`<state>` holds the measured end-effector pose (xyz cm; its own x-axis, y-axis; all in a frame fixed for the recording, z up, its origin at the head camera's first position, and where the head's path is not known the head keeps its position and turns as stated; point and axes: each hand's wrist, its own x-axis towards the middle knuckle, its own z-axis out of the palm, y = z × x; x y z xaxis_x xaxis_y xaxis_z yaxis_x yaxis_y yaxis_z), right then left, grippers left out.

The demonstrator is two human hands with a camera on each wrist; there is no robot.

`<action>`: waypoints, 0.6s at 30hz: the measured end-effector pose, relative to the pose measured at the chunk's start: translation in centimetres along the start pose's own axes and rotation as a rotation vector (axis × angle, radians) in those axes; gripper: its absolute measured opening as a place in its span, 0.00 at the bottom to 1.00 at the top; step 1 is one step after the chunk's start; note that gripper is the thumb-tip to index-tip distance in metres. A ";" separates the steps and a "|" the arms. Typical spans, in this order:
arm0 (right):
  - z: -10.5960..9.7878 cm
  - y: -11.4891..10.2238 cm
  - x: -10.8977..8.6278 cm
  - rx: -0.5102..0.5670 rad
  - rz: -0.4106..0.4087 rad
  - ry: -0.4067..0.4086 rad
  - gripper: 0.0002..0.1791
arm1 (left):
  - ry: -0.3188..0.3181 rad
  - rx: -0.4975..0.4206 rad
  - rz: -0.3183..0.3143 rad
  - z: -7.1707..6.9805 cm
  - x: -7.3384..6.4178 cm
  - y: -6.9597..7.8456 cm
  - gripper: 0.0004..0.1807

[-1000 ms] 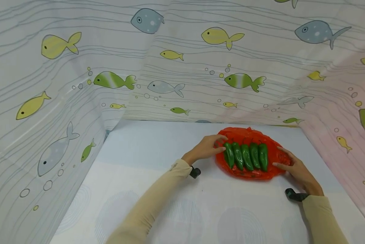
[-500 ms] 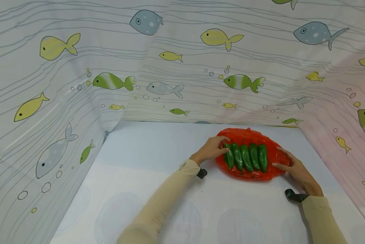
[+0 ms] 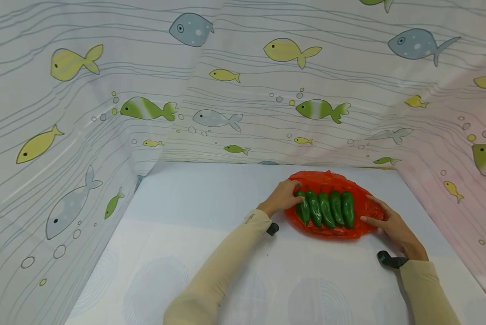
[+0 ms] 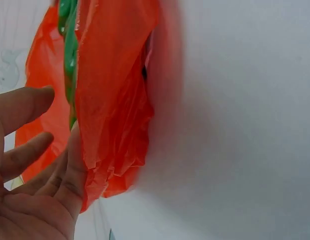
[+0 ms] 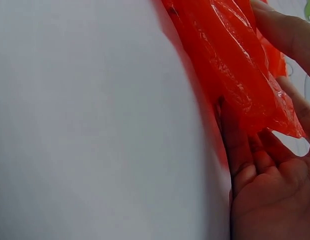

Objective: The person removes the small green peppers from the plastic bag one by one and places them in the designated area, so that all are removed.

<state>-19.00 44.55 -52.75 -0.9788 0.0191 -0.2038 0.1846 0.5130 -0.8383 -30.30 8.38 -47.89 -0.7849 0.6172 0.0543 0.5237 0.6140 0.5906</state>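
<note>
Several green peppers [image 3: 326,210] lie side by side in a row on crinkled red plastic [image 3: 358,205], which has an oval outline on the table. My left hand [image 3: 279,197] is at the left edge of this plastic, its thumb and a finger reaching over the rim near the leftmost pepper. In the left wrist view, its fingers are spread and the lowest one touches the side of the red plastic. At the right end, my right hand [image 3: 397,232] has its thumb above the plastic. The right wrist view shows its other fingers [image 5: 237,145] under the hanging plastic edge.
The table [image 3: 210,212] has a pale cloth with faint round patterns. Behind and on both sides rise cloth walls [image 3: 259,90] printed with fish. A dark wrist device [image 3: 391,260] sits on the right wrist, another [image 3: 273,229] on the left.
My left hand has moved a little to the right, its fingers further over the left edge of the red plastic. My right hand stays at the right end. The peppers keep their row.
</note>
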 end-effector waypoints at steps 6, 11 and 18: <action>0.0 -0.3 -0.2 -0.006 -0.013 -0.005 0.51 | -0.020 -0.005 -0.054 -0.2 0.1 0.3 0.29; 0.2 -0.4 -0.2 0.007 -0.017 -0.004 0.51 | -0.022 0.012 -0.069 0.2 0.5 0.0 0.29; 0.1 -0.3 -0.4 0.058 -0.023 -0.008 0.50 | -0.053 0.021 -0.031 0.9 1.0 -0.4 0.22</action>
<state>-18.65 44.30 -52.50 -0.9821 0.0009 -0.1885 0.1675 0.4626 -0.8706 -30.99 9.16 -48.82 -0.7824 0.6228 -0.0070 0.5069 0.6432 0.5739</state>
